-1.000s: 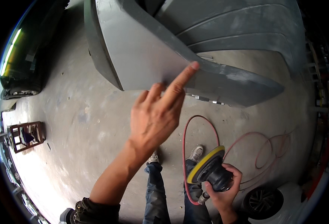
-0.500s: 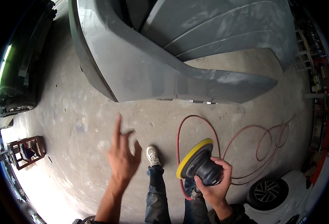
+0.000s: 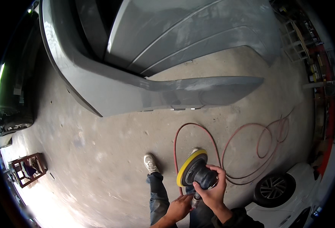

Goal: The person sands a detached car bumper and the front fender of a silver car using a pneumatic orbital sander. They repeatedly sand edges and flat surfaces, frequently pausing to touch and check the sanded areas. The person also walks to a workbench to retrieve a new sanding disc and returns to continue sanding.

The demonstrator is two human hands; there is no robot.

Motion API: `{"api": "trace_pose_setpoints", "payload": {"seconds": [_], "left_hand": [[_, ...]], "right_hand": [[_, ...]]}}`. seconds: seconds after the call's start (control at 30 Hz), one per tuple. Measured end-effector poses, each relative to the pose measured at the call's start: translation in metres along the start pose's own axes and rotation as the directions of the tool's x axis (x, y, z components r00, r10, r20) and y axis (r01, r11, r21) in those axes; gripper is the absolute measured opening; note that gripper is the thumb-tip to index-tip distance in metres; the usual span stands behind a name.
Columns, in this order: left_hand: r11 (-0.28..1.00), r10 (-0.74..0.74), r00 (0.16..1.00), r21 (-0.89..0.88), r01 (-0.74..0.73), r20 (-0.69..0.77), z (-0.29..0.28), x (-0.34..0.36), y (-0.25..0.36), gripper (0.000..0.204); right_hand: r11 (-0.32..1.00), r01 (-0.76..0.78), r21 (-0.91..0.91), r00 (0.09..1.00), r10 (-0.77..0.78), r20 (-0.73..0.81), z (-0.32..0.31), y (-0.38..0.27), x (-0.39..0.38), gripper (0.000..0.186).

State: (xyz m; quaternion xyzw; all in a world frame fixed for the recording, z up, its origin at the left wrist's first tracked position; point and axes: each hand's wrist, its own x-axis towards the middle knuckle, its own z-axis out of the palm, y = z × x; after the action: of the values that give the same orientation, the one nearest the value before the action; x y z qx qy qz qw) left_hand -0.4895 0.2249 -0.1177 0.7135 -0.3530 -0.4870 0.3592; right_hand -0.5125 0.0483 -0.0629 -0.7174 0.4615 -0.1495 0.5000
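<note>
My right hand (image 3: 215,190) grips the black body of a round air sander (image 3: 201,174), whose yellow-edged pad faces up and to the left. A metal coupling (image 3: 196,200) hangs below the tool, joined to a red air hose (image 3: 176,152). My left hand (image 3: 179,208) is closed round the hose just left of this coupling, its fingertips partly hidden. Ahead of both hands stands a large grey car body panel (image 3: 137,91) with dull, patchy surfaces; neither hand touches it.
The hose loops over the concrete floor (image 3: 114,152) to the right. A white car (image 3: 289,203) with a dark wheel is at the lower right. Shelving (image 3: 319,95) lines the right side. On the left are a dark car (image 3: 15,91) and a small brown frame stand (image 3: 28,170).
My left hand has come down and right, from open in the air to the hose by the sander. My view has shifted, and the panel appears farther left.
</note>
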Motion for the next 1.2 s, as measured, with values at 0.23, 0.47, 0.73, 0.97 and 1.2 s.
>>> {"api": "trace_pose_setpoints", "payload": {"seconds": [0.23, 0.47, 0.73, 0.97, 1.2], "left_hand": [[0.997, -0.05, 0.986, 0.068, 0.039, 0.161, -0.015, -0.014, -0.016, 0.029], [0.993, 0.013, 0.929, 0.106, -0.056, 0.37, -0.011, -0.042, -0.074, 0.028], [0.757, -0.052, 0.883, 0.596, -0.269, 0.466, -0.074, -0.025, -0.158, 0.018], [0.746, 0.078, 0.966, 0.628, -0.222, 0.248, -0.119, -0.005, -0.107, 0.021], [0.616, -0.228, 0.972, 0.766, 0.185, -0.051, -0.26, -0.089, -0.132, 0.028]], "right_hand": [[0.994, -0.034, 0.1, 0.999, 0.037, -0.037, 0.008, -0.002, -0.004, 0.072], [0.927, -0.23, 0.295, 0.959, 0.267, -0.091, 0.014, -0.006, -0.01, 0.072], [0.822, -0.229, 0.522, 0.811, 0.458, -0.365, -0.025, -0.013, -0.012, 0.067], [0.778, -0.116, 0.618, 0.55, 0.568, -0.612, -0.198, -0.002, -0.04, 0.053], [0.754, 0.145, 0.641, 0.506, 0.5, -0.703, -0.189, -0.047, -0.101, 0.048]]}}
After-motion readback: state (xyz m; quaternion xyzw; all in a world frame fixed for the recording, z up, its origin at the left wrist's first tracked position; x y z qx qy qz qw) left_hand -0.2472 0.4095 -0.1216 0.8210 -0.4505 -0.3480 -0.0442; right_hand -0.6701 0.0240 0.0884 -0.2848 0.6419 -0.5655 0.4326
